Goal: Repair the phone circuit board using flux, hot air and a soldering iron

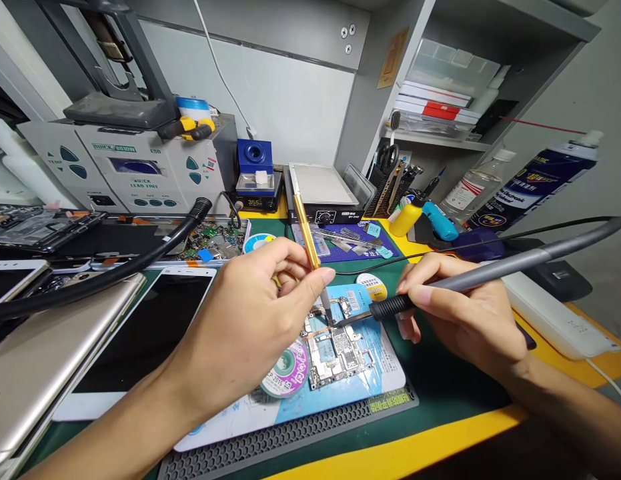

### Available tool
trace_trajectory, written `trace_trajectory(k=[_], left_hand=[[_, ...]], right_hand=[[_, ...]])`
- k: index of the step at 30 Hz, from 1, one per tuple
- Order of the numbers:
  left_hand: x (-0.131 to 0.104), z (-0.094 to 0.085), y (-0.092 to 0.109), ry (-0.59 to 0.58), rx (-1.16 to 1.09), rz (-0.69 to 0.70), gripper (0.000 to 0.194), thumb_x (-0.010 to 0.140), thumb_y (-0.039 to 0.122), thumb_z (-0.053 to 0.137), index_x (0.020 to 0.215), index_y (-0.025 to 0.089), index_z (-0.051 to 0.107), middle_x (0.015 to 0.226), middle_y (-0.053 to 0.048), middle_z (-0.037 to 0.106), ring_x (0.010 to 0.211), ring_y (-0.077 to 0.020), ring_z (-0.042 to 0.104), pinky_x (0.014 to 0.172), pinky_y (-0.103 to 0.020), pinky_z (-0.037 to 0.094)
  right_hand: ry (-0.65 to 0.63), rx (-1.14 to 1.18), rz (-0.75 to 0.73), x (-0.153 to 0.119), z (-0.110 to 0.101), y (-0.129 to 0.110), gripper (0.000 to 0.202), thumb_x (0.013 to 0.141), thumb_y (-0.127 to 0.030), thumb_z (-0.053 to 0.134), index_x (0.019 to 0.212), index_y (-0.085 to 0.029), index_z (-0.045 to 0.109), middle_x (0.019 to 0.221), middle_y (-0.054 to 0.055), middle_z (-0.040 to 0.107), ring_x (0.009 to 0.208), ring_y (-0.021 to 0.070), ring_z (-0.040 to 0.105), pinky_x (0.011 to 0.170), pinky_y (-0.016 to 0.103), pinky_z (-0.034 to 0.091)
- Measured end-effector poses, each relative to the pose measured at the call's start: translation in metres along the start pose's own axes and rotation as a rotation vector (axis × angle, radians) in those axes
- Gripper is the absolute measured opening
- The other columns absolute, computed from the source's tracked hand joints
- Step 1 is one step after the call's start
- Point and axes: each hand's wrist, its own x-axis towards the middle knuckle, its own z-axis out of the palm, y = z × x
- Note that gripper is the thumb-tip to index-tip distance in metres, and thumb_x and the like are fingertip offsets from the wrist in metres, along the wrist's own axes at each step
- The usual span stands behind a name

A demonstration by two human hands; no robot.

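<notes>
My left hand (260, 313) is closed round a slim hobby knife with a gold knurled handle (306, 230). Its dark tip points down at a phone circuit board (340, 353) on a blue-and-white mat (295, 410). From the right, my right hand (465, 320) grips a soldering iron (390, 307) with a black ribbed sleeve and thick grey cord. The two tips meet closely over the upper part of the board; whether they touch I cannot tell. A strip of copper desoldering braid (320, 331) runs to that spot from a spool (286, 373) beside my left hand.
A hot air station (140, 167) stands at the back left, its black hose (175, 233) crossing the left side. White phones (155, 327) lie below it. Behind the board are a heating plate (323, 183) and a purple mat (355, 240). Bottles and a spray can (535, 180) stand right.
</notes>
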Motion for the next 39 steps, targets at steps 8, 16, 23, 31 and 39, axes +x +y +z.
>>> trace_trajectory(k=[8, 16, 23, 31, 39], left_hand=[[-0.002, -0.006, 0.008, 0.085, -0.057, 0.016, 0.015, 0.085, 0.037, 0.077, 0.089, 0.024, 0.071, 0.081, 0.004, 0.076, 0.073, -0.0127, 0.07, 0.06, -0.017, 0.052], [-0.01, -0.049, 0.011, 0.102, 0.242, 0.075, 0.025, 0.086, 0.053, 0.07, 0.084, 0.027, 0.073, 0.07, 0.002, 0.073, 0.056, -0.0161, 0.063, 0.043, -0.022, 0.044], [-0.018, -0.07, -0.004, -0.103, 0.791, 0.235, 0.029, 0.091, 0.05, 0.056, 0.081, 0.03, 0.073, 0.046, 0.006, 0.053, 0.037, -0.0115, 0.042, 0.036, -0.026, 0.026], [-0.017, -0.08, -0.007, -0.204, 0.917, 0.108, 0.042, 0.091, 0.064, 0.046, 0.08, 0.035, 0.074, 0.068, 0.003, 0.07, 0.05, -0.0157, 0.057, 0.044, -0.027, 0.036], [-0.019, -0.079, -0.008, -0.238, 0.969, 0.061, 0.046, 0.088, 0.068, 0.041, 0.079, 0.037, 0.073, 0.073, 0.0, 0.072, 0.062, -0.0225, 0.066, 0.05, -0.032, 0.04]], right_hand=[[0.002, 0.021, 0.003, -0.001, -0.001, 0.001, 0.014, 0.093, -0.022, 0.073, 0.079, -0.021, 0.074, 0.055, 0.0, 0.065, 0.044, 0.0174, 0.063, 0.042, 0.027, 0.049], [-0.039, -0.264, -0.224, -0.006, 0.003, -0.011, 0.016, 0.085, -0.005, 0.069, 0.082, -0.02, 0.074, 0.067, 0.002, 0.068, 0.052, 0.0156, 0.065, 0.048, 0.026, 0.053], [-0.048, -0.393, -0.371, -0.011, 0.006, -0.017, 0.024, 0.078, -0.001, 0.063, 0.084, -0.022, 0.072, 0.072, 0.002, 0.07, 0.063, 0.016, 0.065, 0.057, 0.028, 0.054], [-0.076, -0.418, -0.408, -0.012, 0.004, -0.015, 0.024, 0.081, -0.002, 0.061, 0.088, -0.023, 0.07, 0.074, 0.001, 0.069, 0.067, 0.0156, 0.065, 0.062, 0.029, 0.054], [-0.09, -0.47, -0.473, -0.01, 0.008, -0.019, 0.025, 0.078, -0.001, 0.06, 0.087, -0.022, 0.069, 0.073, 0.003, 0.071, 0.066, 0.0168, 0.068, 0.062, 0.029, 0.055]])
